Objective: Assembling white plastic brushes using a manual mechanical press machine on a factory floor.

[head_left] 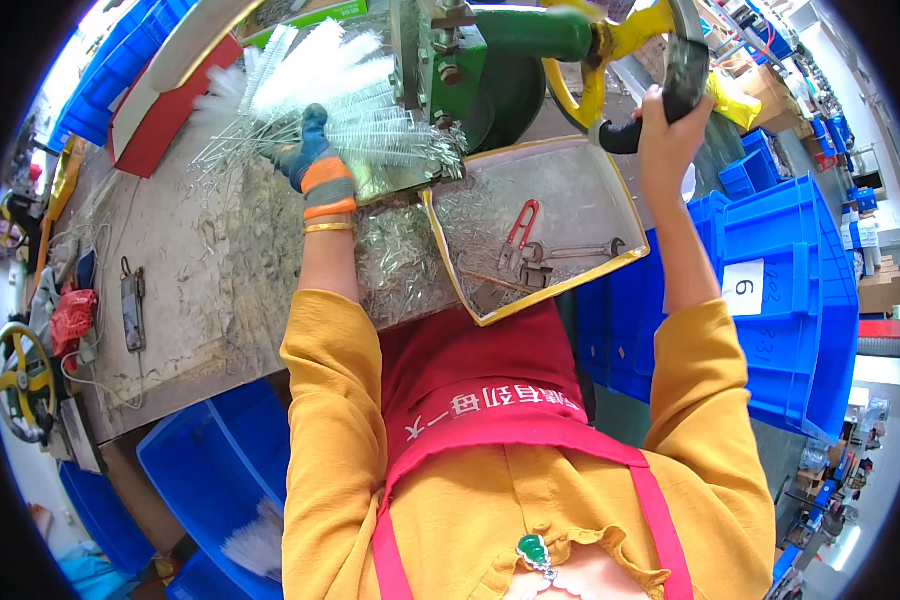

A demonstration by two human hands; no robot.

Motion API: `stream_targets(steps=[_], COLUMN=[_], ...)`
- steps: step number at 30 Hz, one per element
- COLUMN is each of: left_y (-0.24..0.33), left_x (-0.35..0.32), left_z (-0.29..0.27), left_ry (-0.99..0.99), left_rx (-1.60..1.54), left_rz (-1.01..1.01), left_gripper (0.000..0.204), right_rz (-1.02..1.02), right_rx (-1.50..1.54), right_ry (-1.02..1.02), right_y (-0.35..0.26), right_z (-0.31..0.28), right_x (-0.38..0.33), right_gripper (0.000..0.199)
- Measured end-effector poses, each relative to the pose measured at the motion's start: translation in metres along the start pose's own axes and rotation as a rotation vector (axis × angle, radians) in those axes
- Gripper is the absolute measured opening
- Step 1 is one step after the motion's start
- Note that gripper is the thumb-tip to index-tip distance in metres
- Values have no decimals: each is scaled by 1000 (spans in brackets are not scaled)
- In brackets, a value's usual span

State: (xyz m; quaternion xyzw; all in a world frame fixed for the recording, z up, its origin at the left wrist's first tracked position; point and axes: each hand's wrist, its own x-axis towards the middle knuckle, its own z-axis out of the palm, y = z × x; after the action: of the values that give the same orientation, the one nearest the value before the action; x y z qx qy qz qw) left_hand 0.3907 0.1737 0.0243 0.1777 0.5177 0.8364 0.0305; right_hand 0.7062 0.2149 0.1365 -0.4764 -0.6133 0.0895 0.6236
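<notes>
Brushes (340, 100) lie crosswise under the gloved left hand (305, 150); right hand (665, 115) grips the handwheel handle (620, 135).

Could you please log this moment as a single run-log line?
left hand: gloved, on wire brushes at green machine | right hand: gripping wheel handle | tray: pliers

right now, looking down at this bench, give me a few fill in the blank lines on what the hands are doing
1. The right hand grips the black handle of a ____ handwheel.
2. The left hand, in a glove, rests on a bundle of white ____ brushes.
3. In the yellow-rimmed tray lie pliers with ____ handles.
4. The stacked crates at the person's right are ____.

Missing words: yellow; wire; red; blue
</notes>
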Motion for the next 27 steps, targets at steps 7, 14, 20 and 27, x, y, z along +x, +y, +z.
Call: stream_targets(steps=[7,14,20,27], left_y=[-4,-7,1,3], left_x=[28,36,32,30], left_z=[0,1,11,9], left_ry=[35,35,100,6], left_rx=[-31,-9,6,102], left_rz=[110,115,75,70], left_gripper=[69,76,58,81], right_rz=[-28,-114,-1,-179], right_rx=[-193,-366,-406,-7], right_ry=[-208,-342,-394,53], right_y=[-25,-43,-60,24], right_z=[-11,-9,-3,2], right_x=[34,63,76,-10], right_gripper=[30,27,26,27])
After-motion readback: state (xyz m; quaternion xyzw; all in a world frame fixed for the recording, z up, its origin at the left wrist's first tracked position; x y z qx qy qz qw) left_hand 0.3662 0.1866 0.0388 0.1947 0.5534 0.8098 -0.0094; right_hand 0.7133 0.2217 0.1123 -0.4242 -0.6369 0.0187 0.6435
